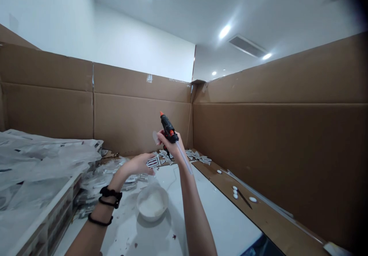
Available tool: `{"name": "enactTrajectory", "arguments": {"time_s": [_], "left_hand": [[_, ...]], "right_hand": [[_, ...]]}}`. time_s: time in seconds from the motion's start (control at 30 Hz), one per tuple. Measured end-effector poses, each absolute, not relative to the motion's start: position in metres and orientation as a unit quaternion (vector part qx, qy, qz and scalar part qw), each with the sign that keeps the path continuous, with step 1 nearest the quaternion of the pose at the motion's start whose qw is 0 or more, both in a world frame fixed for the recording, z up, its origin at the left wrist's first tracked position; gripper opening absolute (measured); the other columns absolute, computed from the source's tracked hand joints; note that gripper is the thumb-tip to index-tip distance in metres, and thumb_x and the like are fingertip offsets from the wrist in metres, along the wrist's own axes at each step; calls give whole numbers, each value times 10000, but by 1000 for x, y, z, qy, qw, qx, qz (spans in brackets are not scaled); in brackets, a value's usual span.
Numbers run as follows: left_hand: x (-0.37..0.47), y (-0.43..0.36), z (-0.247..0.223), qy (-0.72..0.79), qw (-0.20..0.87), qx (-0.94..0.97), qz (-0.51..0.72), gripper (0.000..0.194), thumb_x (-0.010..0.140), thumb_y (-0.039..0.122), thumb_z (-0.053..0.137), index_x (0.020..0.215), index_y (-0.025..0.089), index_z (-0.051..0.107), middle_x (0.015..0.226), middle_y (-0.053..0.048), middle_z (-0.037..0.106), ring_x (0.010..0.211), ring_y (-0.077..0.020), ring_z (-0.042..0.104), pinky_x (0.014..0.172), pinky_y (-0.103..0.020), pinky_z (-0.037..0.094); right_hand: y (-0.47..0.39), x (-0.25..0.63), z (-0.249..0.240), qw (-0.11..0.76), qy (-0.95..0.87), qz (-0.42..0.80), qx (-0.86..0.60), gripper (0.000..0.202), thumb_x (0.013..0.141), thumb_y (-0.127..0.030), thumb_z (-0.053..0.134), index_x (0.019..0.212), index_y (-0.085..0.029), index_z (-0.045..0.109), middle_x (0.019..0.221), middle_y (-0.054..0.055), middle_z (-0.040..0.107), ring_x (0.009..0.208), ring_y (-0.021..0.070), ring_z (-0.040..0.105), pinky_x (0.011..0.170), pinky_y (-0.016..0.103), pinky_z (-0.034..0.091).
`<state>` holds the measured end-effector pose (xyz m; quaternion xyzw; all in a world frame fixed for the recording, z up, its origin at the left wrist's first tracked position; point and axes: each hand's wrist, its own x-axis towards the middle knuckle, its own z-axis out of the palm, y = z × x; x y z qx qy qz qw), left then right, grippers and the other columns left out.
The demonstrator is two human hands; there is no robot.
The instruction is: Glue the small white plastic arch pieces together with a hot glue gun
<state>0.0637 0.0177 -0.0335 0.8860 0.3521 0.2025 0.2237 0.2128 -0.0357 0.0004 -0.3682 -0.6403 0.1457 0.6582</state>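
Note:
My right hand (171, 143) is wrapped round a black hot glue gun (167, 125), its orange nozzle pointing up and away. A clear glue stick (184, 158) sticks out of the gun's back along my wrist. By the fingertips of that hand is a small translucent round piece (155, 137). My left hand (139, 164) pinches a small flat piece with dark and white stripes (153, 162) between thumb and fingers. Below the hands stands a white bowl (152, 212) with pale contents. More small striped pieces (166, 157) lie in a heap behind my hands.
Clear plastic bags of pieces (106, 177) lie at left, beside a white crate (57, 206) topped with plastic packaging (43, 160). Cardboard walls (273, 152) enclose the white table (218, 206). Along the right are white oval pieces (253, 199), a dark pointed tool (244, 198) and long clear sticks (258, 194).

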Motion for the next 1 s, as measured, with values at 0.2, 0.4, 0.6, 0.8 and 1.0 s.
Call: {"name": "enactTrajectory", "arguments": {"time_s": [0.2, 0.4, 0.6, 0.8, 1.0], "left_hand": [[58, 12, -32, 307, 343, 858, 228, 431, 581, 391, 707, 952, 194, 610, 951, -77, 660, 848, -237, 587, 686, -274, 434], [50, 2, -10, 289, 478, 688, 462, 492, 698, 550, 615, 997, 162, 567, 902, -63, 622, 586, -101, 480, 567, -221, 395], [56, -10, -3, 277, 437, 661, 543, 375, 676, 455, 665, 872, 142, 601, 747, -5, 547, 565, -80, 431, 547, -207, 373], [66, -10, -8, 260, 373, 617, 642, 341, 704, 399, 637, 923, 138, 627, 699, 10, 551, 549, -81, 409, 549, -212, 350], [82, -14, -14, 212, 388, 509, 738, 334, 732, 340, 620, 997, 141, 581, 750, 10, 559, 599, -80, 448, 634, -213, 388]], "right_hand": [[-35, 212, -2, 634, -657, 151, -380, 245, 735, -389, 578, 773, -147, 566, 540, -6, 558, 511, 136, 557, 576, 241, 427], [-46, 209, 2, 626, -651, 128, -410, 239, 731, -390, 554, 772, -154, 562, 552, 0, 540, 524, 143, 541, 554, 244, 426], [-41, 207, -2, 581, -699, 123, -398, 236, 734, -381, 557, 765, -147, 563, 571, -6, 519, 506, 119, 483, 521, 232, 400], [-33, 201, -5, 614, -678, 128, -384, 331, 732, -472, 579, 788, -146, 571, 608, -3, 506, 545, 115, 464, 529, 228, 393], [-39, 197, -2, 593, -690, 155, -385, 352, 718, -497, 585, 750, -146, 578, 603, -13, 475, 515, 99, 424, 514, 226, 373]]}}
